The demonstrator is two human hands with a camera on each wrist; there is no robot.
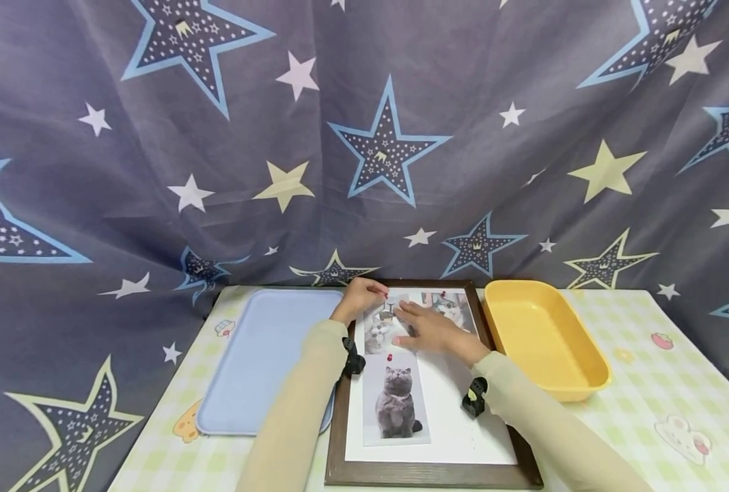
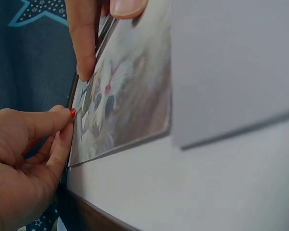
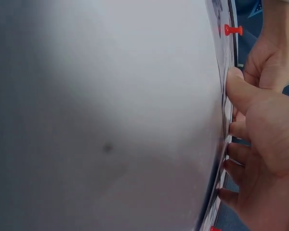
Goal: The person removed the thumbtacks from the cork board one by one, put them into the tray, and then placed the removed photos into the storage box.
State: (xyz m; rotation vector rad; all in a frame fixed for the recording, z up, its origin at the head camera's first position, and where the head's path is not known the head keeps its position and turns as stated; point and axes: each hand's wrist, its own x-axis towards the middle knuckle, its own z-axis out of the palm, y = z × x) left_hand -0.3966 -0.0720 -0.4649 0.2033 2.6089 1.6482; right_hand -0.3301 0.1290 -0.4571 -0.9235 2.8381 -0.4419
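Between its thumb and forefinger, my left hand (image 1: pixel 359 299) pinches a red push pin (image 2: pixel 72 112) at the top of a photo of a pale cat (image 2: pixel 139 96). My right hand (image 1: pixel 434 331) lies with fingers extended over that photo, fingertips on its surface, hiding part of it. Below, a photo of a sitting grey cat (image 1: pixel 395 403) hangs on the white board (image 1: pixel 462 437), with another red push pin (image 1: pixel 390 357) at its top. A third cat photo (image 1: pixel 451 307), partly behind my right hand, has a red pin (image 1: pixel 443 294) at its top edge.
A dark brown wooden frame (image 1: pixel 432 473) borders the board. To its left lies a light blue tray (image 1: pixel 259 362), partly under my left sleeve. A yellow bin (image 1: pixel 545 335) stands to the right on the checked tablecloth (image 1: pixel 641 369). Behind hangs a star-patterned curtain (image 1: pixel 266 253).
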